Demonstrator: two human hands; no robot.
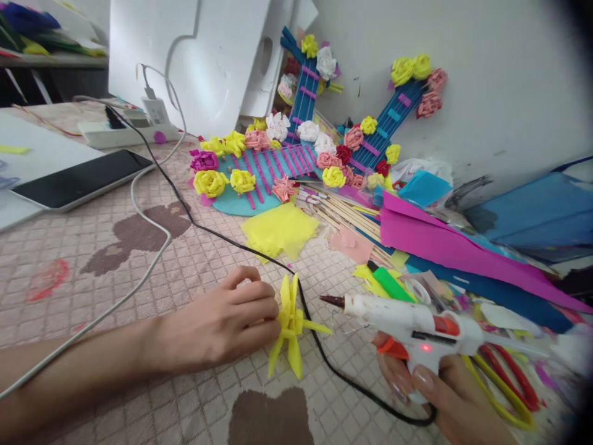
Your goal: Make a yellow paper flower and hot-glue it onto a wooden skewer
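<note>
My left hand point(231, 315) is closed at the left side of a yellow paper flower point(291, 324), whose pointed petals spread outward. The fingertips are hidden behind the flower's edge, where they grip it. In my right hand point(445, 389) is a white glue gun point(407, 321) with an orange trigger. Its dark nozzle points left toward the flower, with a gap between them. A small red light glows on the gun's body, and the black cord point(370, 402) loops from its handle across the table.
Guitar-shaped crafts point(296, 161) with paper flowers lean at the back. Yellow crepe sheets point(280, 228), wooden sticks point(347, 213), magenta paper point(454, 247), a green marker point(391, 284) and scissors point(504, 389) lie around. A phone point(83, 179) and power strip point(125, 133) are at left.
</note>
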